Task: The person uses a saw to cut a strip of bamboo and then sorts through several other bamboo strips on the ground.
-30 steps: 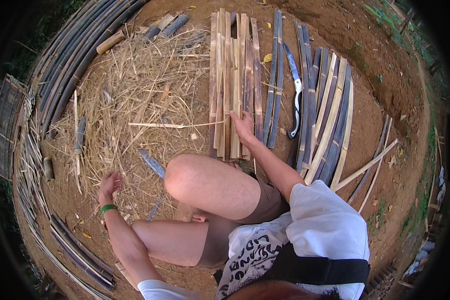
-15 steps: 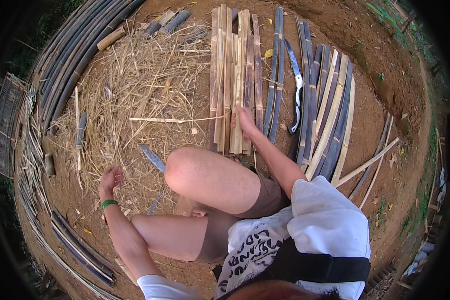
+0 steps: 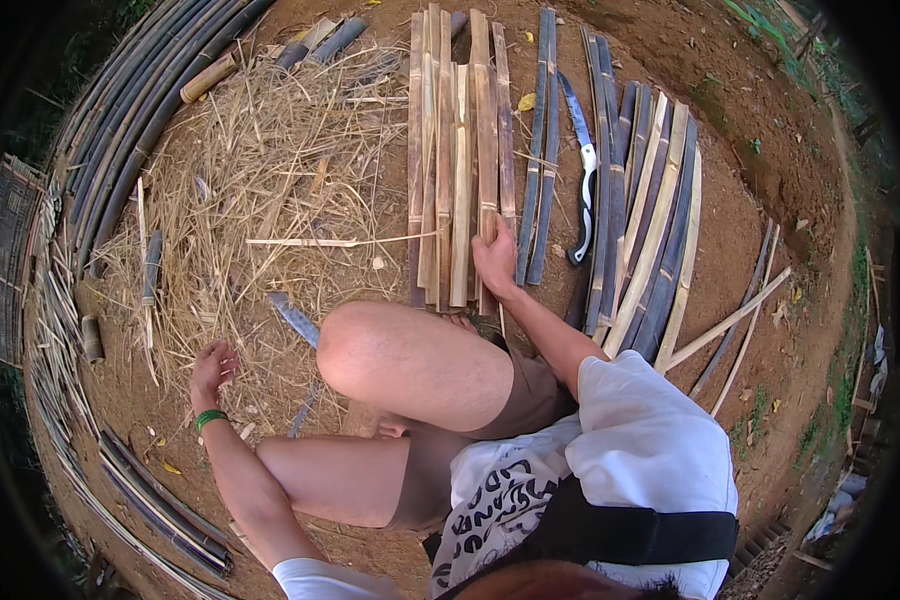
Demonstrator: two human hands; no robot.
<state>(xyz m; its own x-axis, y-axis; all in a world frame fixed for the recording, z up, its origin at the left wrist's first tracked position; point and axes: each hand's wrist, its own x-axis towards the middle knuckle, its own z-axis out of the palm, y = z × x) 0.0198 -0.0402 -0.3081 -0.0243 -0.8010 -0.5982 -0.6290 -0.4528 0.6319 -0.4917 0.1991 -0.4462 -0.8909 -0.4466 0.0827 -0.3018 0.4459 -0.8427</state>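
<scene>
The right hand (image 3: 494, 260) lies flat, fingers spread, on a bundle of about seven pale split bamboo slats (image 3: 457, 160) at twelve o'clock, gripping nothing. One folding saw (image 3: 581, 170) lies at one o'clock. The left hand (image 3: 213, 368), fingers loosely open and empty, rests on the dirt ground (image 3: 740, 230) at eight o'clock beside one machete (image 3: 295, 320).

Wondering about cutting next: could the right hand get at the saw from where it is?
Probably yes. The right hand rests on the pale slats, and the saw lies just beyond two dark strips, uncovered, with nothing standing between.
</scene>
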